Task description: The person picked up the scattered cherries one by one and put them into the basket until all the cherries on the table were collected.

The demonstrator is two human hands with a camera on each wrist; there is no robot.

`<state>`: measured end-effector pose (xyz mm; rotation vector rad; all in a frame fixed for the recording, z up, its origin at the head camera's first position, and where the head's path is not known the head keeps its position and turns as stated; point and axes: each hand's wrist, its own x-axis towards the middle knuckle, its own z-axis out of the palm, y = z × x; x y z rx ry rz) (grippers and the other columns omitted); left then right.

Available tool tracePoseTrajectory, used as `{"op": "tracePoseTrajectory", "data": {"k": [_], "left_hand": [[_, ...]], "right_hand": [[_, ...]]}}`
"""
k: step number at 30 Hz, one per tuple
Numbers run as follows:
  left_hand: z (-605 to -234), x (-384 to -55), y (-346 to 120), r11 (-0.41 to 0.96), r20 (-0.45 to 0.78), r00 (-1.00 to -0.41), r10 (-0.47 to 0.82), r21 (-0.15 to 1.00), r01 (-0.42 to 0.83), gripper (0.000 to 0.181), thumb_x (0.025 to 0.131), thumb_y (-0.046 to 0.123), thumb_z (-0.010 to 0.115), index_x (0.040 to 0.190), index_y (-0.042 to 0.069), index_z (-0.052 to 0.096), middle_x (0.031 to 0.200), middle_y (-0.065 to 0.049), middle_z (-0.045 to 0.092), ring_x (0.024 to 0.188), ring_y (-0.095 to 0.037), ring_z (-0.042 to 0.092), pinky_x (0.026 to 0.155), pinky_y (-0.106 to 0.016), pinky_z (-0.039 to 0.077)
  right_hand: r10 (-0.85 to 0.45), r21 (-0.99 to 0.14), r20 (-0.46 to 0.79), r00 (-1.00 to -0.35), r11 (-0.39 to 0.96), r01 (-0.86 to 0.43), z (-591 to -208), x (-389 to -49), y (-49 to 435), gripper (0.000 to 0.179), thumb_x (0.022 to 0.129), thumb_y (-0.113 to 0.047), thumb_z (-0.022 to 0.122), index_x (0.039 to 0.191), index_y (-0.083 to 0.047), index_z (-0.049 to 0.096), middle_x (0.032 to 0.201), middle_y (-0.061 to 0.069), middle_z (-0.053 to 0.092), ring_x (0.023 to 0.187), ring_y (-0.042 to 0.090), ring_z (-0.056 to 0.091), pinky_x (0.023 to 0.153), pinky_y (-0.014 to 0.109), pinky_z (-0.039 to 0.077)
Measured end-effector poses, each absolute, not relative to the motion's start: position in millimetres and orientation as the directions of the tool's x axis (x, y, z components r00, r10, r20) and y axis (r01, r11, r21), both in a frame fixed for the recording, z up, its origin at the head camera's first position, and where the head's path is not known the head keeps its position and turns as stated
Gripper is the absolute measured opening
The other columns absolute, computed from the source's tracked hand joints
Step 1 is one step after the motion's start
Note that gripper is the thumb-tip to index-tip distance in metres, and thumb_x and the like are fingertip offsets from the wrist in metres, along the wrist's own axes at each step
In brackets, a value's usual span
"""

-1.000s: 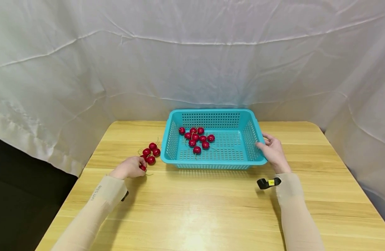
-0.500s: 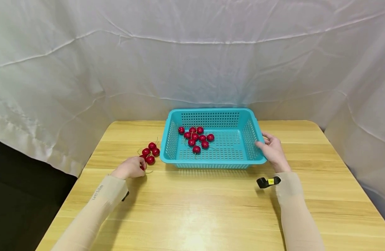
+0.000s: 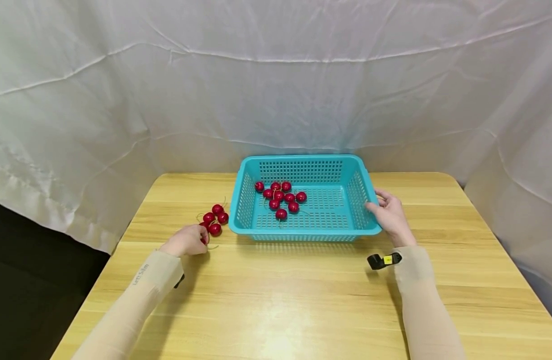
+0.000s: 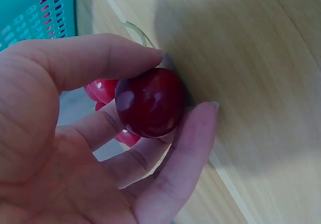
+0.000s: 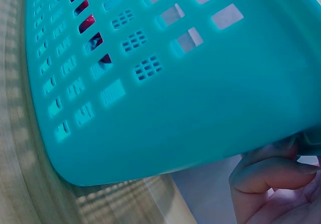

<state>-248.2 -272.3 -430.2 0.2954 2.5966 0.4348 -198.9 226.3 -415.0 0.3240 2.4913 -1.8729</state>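
My left hand [image 3: 185, 241] is at the left of the table and pinches a dark red cherry [image 4: 149, 103] between thumb and fingers, seen close in the left wrist view. Right beyond its fingers lies a small cluster of loose cherries [image 3: 215, 229] with thin green stems. A turquoise plastic basket [image 3: 303, 233] with slotted walls stands at the middle back. Several cherries [image 3: 281, 214] lie inside it, mostly toward its left half. My right hand [image 3: 393, 219] grips the basket's right rim, thumb on the inside; the right wrist view shows curled fingers [image 5: 273, 176] beneath that rim.
The basket and loose cherries share a light wooden table [image 3: 276, 295]. A pale grey cloth [image 3: 276, 100] hangs behind and along both sides. Dark fabric [image 3: 32, 280] shows beyond the left edge.
The left fingers have closed a little further over the cherry, hiding more of it in the head view. The right hand and the basket stay in place.
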Motion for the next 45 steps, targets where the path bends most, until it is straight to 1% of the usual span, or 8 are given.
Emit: {"op": "tracePoseTrajectory", "data": {"k": [7,13,21,26,29,36,40,45], "left_hand": [[-429.4,-250.1,-275.4,0.922,-0.434,-0.852,0.295,0.362,0.135,0.011,0.074,0.004,0.061,0.081,0.012,0.058,0.081,-0.003,0.055,0.076,-0.018,0.05,0.064,-0.027,0.037],[-430.5,-249.4,-277.0,0.916,-0.439,-0.844,0.307,0.377,0.138,0.011,0.075,0.002,0.057,0.074,0.013,0.055,0.076,-0.001,0.052,0.072,-0.016,0.048,0.063,-0.027,0.036],[-430.4,-248.4,-279.3,0.911,-0.451,-0.839,0.304,0.397,0.116,0.008,0.079,0.003,0.058,0.078,0.011,0.056,0.078,-0.002,0.054,0.073,-0.017,0.049,0.063,-0.027,0.038],[-431.0,-248.5,-280.1,0.909,-0.447,-0.843,0.3,0.401,0.111,0.008,0.078,0.003,0.059,0.078,0.01,0.059,0.076,-0.002,0.054,0.071,-0.016,0.05,0.062,-0.026,0.039],[-430.6,-248.5,-280.2,0.909,-0.446,-0.844,0.296,0.404,0.105,0.008,0.078,0.003,0.059,0.077,0.011,0.058,0.075,-0.001,0.054,0.07,-0.016,0.049,0.062,-0.026,0.038],[-424.0,-248.7,-281.2,0.901,-0.442,-0.847,0.295,0.424,0.093,0.006,0.081,0.006,0.061,0.078,0.01,0.059,0.075,-0.002,0.054,0.069,-0.016,0.049,0.062,-0.026,0.039],[-418.9,-248.7,-281.9,0.9,-0.436,-0.852,0.29,0.426,0.089,0.005,0.081,0.007,0.062,0.079,0.01,0.058,0.075,-0.001,0.054,0.07,-0.015,0.049,0.063,-0.026,0.039],[-412.2,-248.7,-285.2,0.898,-0.43,-0.855,0.29,0.432,0.087,0.005,0.08,0.006,0.058,0.08,0.01,0.056,0.075,-0.001,0.053,0.071,-0.016,0.048,0.063,-0.026,0.039]], "right_hand": [[0.163,-0.95,-0.121,-0.979,0.267,0.161,-416.4,-201.0,227.8,0.065,0.1,-0.011,0.052,0.157,0.003,0.026,0.142,0.037,0.051,0.09,0.003,0.07,0.074,0.023,0.061],[0.161,-0.943,-0.134,-0.978,0.283,0.176,-416.4,-200.8,226.6,0.064,0.101,-0.013,0.051,0.158,0.001,0.024,0.143,0.035,0.051,0.095,0.006,0.069,0.076,0.023,0.06],[0.162,-0.942,-0.135,-0.977,0.286,0.177,-415.7,-200.6,226.5,0.064,0.101,-0.013,0.051,0.158,0.001,0.025,0.144,0.035,0.051,0.096,0.007,0.069,0.075,0.022,0.06],[0.159,-0.939,-0.138,-0.978,0.294,0.181,-414.1,-200.7,226.2,0.064,0.102,-0.015,0.05,0.158,0.0,0.024,0.144,0.034,0.051,0.099,0.009,0.068,0.076,0.022,0.059],[0.157,-0.94,-0.134,-0.978,0.293,0.176,-414.1,-200.9,226.1,0.064,0.102,-0.015,0.051,0.158,0.0,0.024,0.144,0.034,0.051,0.097,0.007,0.068,0.076,0.022,0.06],[0.161,-0.944,-0.132,-0.978,0.281,0.174,-415.4,-200.1,226.3,0.064,0.102,-0.013,0.051,0.158,0.001,0.024,0.144,0.035,0.051,0.095,0.006,0.069,0.075,0.023,0.06],[0.164,-0.947,-0.129,-0.978,0.273,0.171,-416.7,-199.6,226.1,0.064,0.101,-0.013,0.051,0.158,0.002,0.024,0.143,0.036,0.05,0.093,0.004,0.069,0.075,0.023,0.06],[0.169,-0.949,-0.127,-0.977,0.266,0.169,-415.9,-199.3,225.5,0.063,0.101,-0.012,0.052,0.157,0.002,0.026,0.142,0.037,0.051,0.09,0.003,0.069,0.074,0.022,0.061]]}}
